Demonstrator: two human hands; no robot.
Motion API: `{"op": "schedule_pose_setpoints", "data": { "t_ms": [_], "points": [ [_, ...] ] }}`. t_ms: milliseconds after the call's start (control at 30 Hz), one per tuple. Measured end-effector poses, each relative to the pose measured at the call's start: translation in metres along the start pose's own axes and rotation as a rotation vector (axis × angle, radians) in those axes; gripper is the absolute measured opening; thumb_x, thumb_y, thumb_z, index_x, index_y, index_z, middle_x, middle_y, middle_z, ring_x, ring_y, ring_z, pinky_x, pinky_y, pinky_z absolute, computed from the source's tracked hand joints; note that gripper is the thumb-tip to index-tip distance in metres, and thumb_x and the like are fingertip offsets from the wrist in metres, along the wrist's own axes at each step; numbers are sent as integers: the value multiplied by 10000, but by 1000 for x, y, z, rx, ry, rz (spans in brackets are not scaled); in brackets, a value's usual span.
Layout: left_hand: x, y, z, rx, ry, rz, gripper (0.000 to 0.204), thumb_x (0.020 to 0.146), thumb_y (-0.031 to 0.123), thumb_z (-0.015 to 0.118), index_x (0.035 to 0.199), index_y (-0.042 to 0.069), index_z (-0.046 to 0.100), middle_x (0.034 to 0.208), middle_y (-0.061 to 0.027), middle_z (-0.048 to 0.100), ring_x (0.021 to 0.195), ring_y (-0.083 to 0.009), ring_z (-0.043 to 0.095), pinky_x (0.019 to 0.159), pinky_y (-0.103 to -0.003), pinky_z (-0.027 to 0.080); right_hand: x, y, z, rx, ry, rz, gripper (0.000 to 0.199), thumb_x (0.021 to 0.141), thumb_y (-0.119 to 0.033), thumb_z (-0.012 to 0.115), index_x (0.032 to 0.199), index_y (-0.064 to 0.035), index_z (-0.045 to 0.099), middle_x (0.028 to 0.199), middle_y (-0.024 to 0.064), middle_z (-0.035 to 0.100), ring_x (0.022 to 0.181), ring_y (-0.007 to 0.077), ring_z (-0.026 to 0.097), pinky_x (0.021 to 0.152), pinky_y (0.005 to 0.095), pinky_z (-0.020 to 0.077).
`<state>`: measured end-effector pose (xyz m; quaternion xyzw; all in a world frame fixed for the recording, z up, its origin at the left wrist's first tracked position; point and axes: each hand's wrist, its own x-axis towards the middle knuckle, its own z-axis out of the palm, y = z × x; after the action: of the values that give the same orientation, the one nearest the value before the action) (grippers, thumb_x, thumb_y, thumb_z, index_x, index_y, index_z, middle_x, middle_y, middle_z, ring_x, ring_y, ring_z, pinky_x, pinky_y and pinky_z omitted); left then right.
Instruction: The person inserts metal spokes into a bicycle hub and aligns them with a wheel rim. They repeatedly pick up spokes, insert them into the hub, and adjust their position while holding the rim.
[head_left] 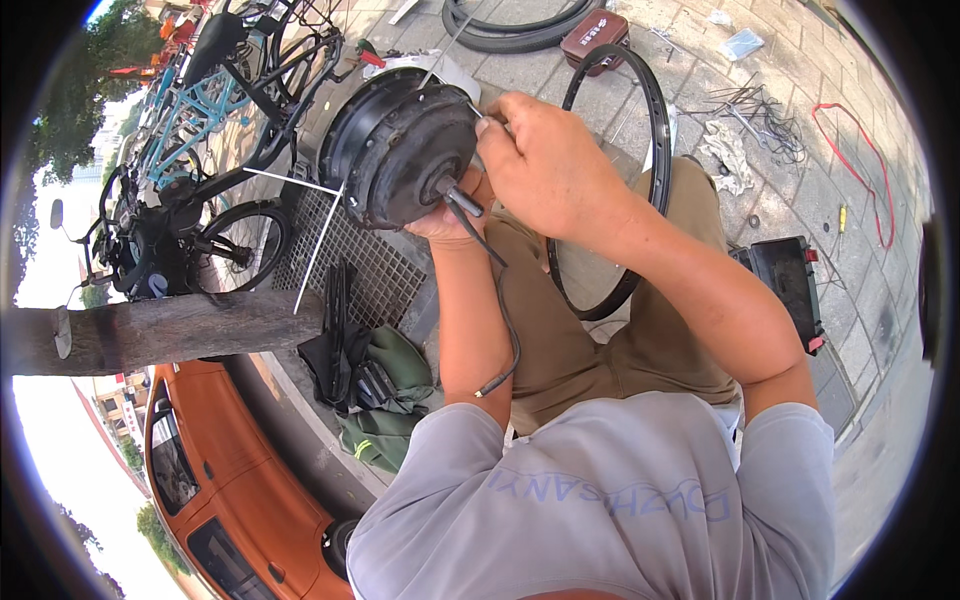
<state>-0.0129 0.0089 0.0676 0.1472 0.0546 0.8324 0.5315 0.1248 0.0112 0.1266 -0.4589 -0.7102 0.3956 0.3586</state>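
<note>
A black hub motor (pixel 400 150) is held up in front of me, its axle (pixel 464 202) pointing toward me. My left hand (pixel 450 215) is closed under its lower side, the fingers partly hidden by it. From the axle a dark cable (pixel 513 330) hangs down past my left forearm. Thin metal spokes (pixel 322 245) stick out of the hub's flange at the left and top. At the flange's right edge my right hand (pixel 545 160) pinches the end of a thin spoke (pixel 474 110) between thumb and finger. A black wheel rim (pixel 657 130) stands between my legs, behind my right forearm.
A brown case (pixel 595 40) and black tyre (pixel 520 38) lie ahead. Loose spokes (pixel 755 125), a whitish rag (pixel 727 155), a red cord (pixel 865 150) and a black toolbox (pixel 785 285) are on the right. Leftward are a grate (pixel 370 285), tree trunk (pixel 170 335), bicycles (pixel 200 120) and orange car (pixel 250 465).
</note>
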Motion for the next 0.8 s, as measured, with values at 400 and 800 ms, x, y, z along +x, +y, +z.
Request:
{"op": "schedule_pose_setpoints", "data": {
  "t_ms": [400,800],
  "points": [
    [13,32,-60,-146,-415,-423,965,753,454,861,1559,110,456,1642,-130,376,569,-129,543,595,-335,451,-56,3,-21,219,-108,62,251,1065,-153,557,1161,53,661,682,75,613,647,152,624,624,337,494],
    [9,47,-69,-97,-402,-318,1039,697,567,864,1568,158,470,1659,-128,375,730,-159,630,661,-353,481,-33,-31,-30,-426,-47,-202,326,879,-109,632,1137,87,667,784,158,729,641,326,730,569,412,565]
  ]
}}
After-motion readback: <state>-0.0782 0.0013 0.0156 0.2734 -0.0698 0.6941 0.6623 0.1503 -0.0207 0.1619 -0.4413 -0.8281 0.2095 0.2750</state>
